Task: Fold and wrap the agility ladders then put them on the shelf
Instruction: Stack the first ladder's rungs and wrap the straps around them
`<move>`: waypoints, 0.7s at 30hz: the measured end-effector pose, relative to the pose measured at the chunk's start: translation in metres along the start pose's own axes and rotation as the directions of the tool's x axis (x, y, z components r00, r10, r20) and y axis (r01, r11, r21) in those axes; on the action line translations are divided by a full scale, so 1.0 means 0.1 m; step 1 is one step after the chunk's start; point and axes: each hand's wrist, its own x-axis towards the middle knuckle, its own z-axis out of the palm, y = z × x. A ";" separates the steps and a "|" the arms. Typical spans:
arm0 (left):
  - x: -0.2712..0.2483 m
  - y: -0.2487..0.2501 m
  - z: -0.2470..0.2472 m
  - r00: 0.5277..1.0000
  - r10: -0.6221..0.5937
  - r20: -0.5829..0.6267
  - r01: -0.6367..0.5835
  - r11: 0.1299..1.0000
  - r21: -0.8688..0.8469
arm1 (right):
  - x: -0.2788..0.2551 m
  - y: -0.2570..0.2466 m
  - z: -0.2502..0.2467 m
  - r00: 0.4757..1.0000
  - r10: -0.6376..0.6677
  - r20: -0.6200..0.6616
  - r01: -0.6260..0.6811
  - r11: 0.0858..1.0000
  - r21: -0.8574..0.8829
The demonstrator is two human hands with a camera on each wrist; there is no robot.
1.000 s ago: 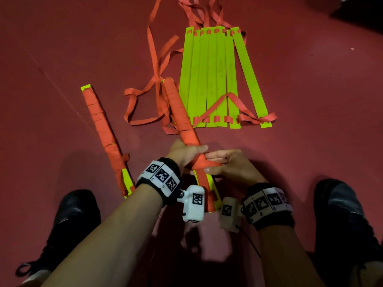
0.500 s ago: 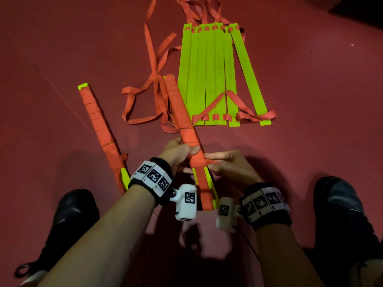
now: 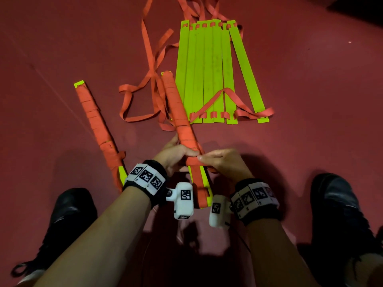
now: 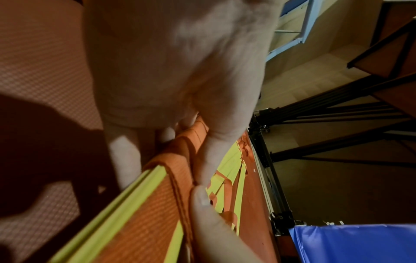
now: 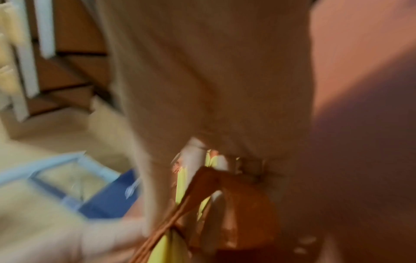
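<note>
The left hand point(image 3: 176, 156) grasps the middle bundle point(image 3: 180, 119) near its near end, thumb across the orange strap. The right hand point(image 3: 223, 162) pinches the strap from the right. The bundle's far edge lies just beside the flat rungs point(image 3: 209, 73), loose straps point(image 3: 143, 96) to its left. A wrapped bundle point(image 3: 97, 125) lies well left; bare floor point(image 3: 310, 121) spreads right.

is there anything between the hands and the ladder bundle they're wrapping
Nothing visible. The left hand grips the bundle and the right hand pinches the orange strap on it, so both are in direct contact. The shelf is not clearly in view, so the way there cannot be judged.
</note>
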 end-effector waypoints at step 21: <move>-0.01 -0.11 -0.12 0.996 0.053 0.075 -0.048 0.997 -0.068 | 0.13 0.09 0.07 0.995 -0.082 -0.062 0.073 0.988 -0.134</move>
